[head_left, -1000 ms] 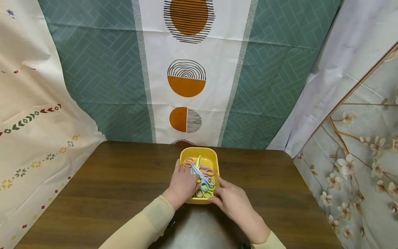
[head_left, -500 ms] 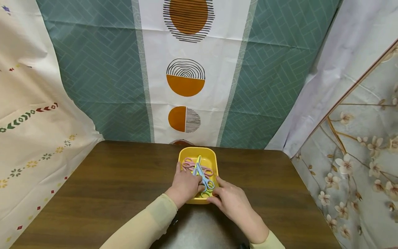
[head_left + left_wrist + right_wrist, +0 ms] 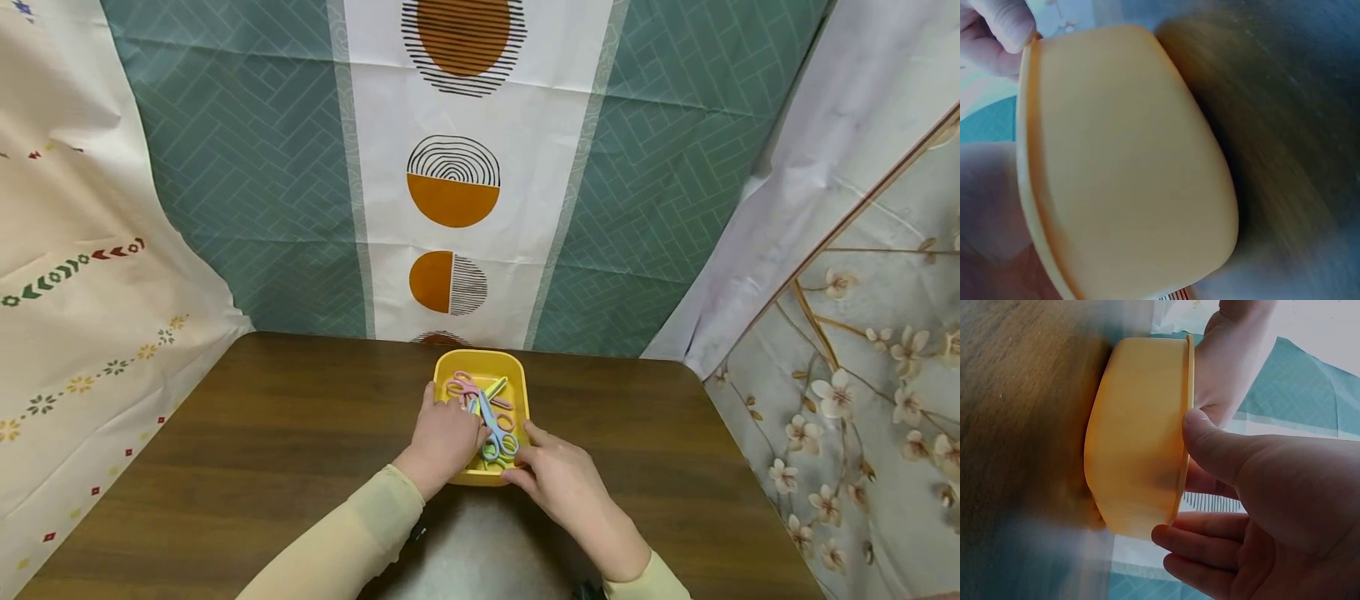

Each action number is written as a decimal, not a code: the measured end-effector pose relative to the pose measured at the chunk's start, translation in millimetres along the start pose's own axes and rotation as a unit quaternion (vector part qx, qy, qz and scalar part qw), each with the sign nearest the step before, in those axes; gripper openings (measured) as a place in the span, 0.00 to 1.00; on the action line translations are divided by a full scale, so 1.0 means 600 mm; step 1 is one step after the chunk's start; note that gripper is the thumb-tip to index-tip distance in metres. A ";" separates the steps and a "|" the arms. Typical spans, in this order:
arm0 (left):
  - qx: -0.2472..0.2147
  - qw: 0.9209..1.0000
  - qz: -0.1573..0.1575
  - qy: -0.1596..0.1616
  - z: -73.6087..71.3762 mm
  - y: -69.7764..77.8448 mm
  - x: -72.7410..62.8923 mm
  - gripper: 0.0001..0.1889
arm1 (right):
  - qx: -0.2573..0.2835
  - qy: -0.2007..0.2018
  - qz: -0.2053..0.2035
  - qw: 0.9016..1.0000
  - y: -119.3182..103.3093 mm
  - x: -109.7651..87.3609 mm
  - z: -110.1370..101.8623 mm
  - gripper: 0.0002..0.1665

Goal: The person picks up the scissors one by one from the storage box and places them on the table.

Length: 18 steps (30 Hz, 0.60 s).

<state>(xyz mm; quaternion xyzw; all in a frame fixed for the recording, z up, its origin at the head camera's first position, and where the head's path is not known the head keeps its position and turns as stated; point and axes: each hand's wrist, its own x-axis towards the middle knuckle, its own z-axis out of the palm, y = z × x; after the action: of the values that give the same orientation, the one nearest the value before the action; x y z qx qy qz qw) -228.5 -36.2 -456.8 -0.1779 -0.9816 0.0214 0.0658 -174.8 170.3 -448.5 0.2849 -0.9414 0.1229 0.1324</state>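
Note:
Inside a yellow plastic tray [image 3: 481, 477] lies a loose pile of scissors: a light-blue pair [image 3: 497, 437] on top, a pink pair [image 3: 462, 383] towards the back, a yellow-green blade [image 3: 497, 387] and green handles beneath. My left hand [image 3: 442, 442] reaches over the tray's left side, its fingers down among the scissors. Its fingertips are hidden, so I cannot see whether they pinch anything. My right hand [image 3: 558, 479] holds the near right corner of the tray. In the right wrist view, its thumb [image 3: 1207, 440] rests at the rim and its fingers [image 3: 1200, 547] touch the wall round the corner.
The tray stands on a dark brown wooden table [image 3: 300, 433], near its back edge. Behind hangs a green and white patterned curtain [image 3: 637, 208]. Cream cloth [image 3: 97, 333] drapes on the left, and a floral cloth [image 3: 847, 433] on the right.
My left fingers have shifted among the scissors. The yellow-green blade has swung to the right, and the blue and pink pairs have turned. My right hand keeps its place on the tray's corner.

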 end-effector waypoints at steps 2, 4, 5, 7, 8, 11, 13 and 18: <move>-0.002 1.000 -0.003 -0.002 -0.001 -0.002 0.001 0.25 | 0.000 -0.003 0.001 1.000 0.000 0.001 0.000 0.15; -0.005 1.000 -0.006 -0.008 -0.002 -0.004 0.001 0.25 | 0.001 -0.006 0.003 1.000 0.000 0.002 0.000 0.15; -0.006 1.000 -0.006 -0.010 -0.002 -0.004 0.001 0.24 | 0.002 -0.008 0.004 1.000 0.000 0.002 0.000 0.15; -0.005 1.000 -0.004 -0.012 -0.003 -0.005 0.000 0.24 | 0.004 -0.010 0.008 1.000 0.000 0.001 -0.001 0.15; -0.004 1.000 -0.003 -0.013 -0.004 -0.005 -0.001 0.24 | 0.005 -0.010 0.010 1.000 0.000 0.000 -0.001 0.15; -0.003 1.000 0.001 -0.012 -0.010 -0.005 -0.005 0.24 | 0.004 -0.011 0.015 1.000 0.000 -0.002 -0.002 0.15; -0.003 1.000 0.003 -0.009 -0.015 -0.006 -0.009 0.23 | 0.005 -0.013 0.016 1.000 0.001 -0.002 -0.001 0.15; 0.010 0.999 0.018 0.024 -0.027 -0.010 -0.021 0.20 | 0.011 -0.016 0.012 1.000 0.000 0.000 -0.001 0.16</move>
<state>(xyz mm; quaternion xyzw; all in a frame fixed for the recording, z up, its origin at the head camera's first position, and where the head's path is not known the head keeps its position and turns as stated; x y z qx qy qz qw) -216.4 -45.8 -441.8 -0.1954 -0.9761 0.0277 0.0911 -174.9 170.3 -447.9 0.2771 -0.9453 0.1300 0.1130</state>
